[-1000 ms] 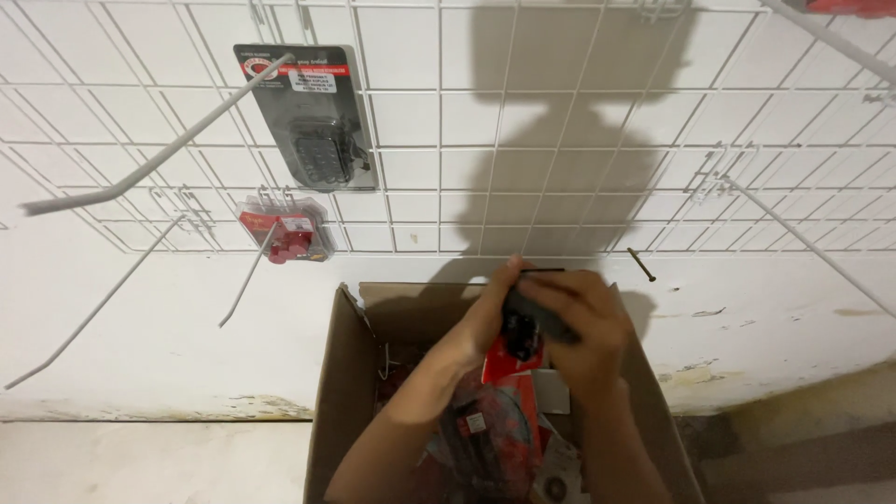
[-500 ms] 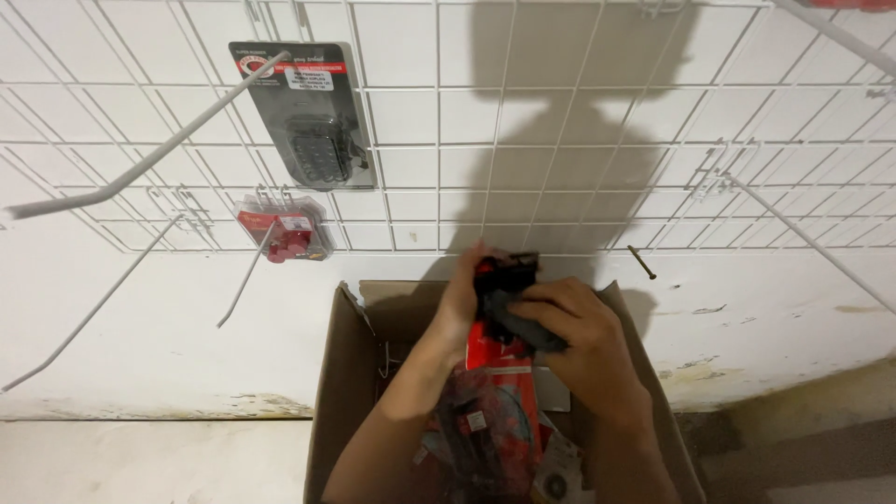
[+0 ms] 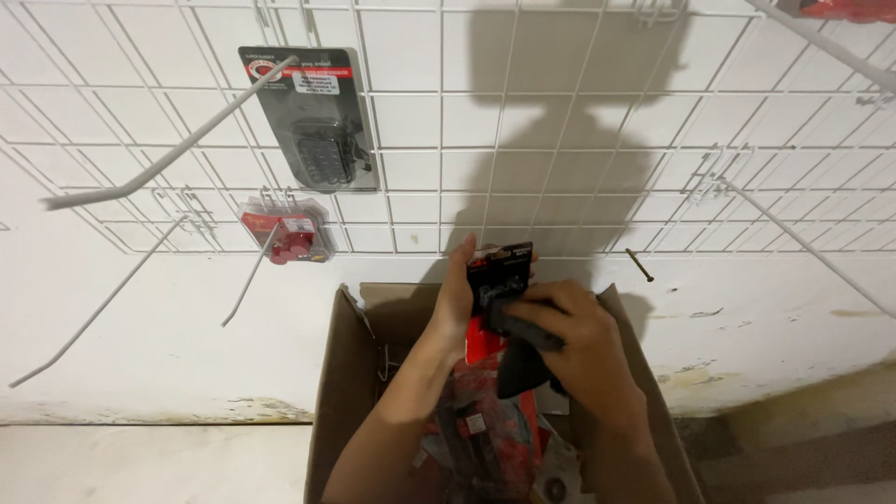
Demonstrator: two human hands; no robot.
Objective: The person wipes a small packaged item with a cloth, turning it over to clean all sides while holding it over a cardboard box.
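Both hands lift a carded packet out of a cardboard box below a wire display grid.

The left hand (image 3: 459, 303) lies flat along the left edge of the red-and-black packet (image 3: 501, 271); the right hand (image 3: 569, 350) curls around its dark lower part, at lower centre of the frame, over the open box (image 3: 341, 373) of similar packets. It looks like the stocking step: next the packet's top would need lining up with a free hook (image 3: 803, 247) on the grid (image 3: 560, 140). Against the earlier frames, the packet sits higher and more upright, clear of the box. A grey packet (image 3: 313, 121) and a small red one (image 3: 285, 233) hang at upper left.
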